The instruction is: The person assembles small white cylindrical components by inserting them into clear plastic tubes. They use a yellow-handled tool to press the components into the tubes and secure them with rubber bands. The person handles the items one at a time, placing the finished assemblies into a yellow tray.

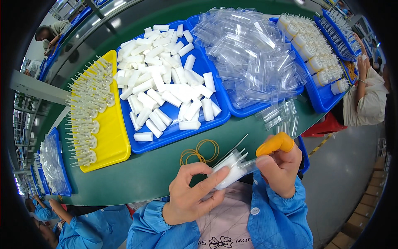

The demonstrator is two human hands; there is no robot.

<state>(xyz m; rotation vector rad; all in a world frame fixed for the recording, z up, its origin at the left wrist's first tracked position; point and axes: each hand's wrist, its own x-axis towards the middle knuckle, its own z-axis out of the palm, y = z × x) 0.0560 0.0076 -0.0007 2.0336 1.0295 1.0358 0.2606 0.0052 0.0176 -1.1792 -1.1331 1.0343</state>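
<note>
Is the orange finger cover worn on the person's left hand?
No, the orange finger cover is on the right hand, while the left hand shows bare fingers.

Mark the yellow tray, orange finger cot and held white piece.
Yellow tray (111, 139), head view: bare floor.
Orange finger cot (277, 143), head view: its middle.
Held white piece (232, 174), head view: its exposed side.

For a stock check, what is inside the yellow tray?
White pronged parts crowd the left side of the yellow tray. The surface directly beneath them is covered and cannot be seen.
</note>
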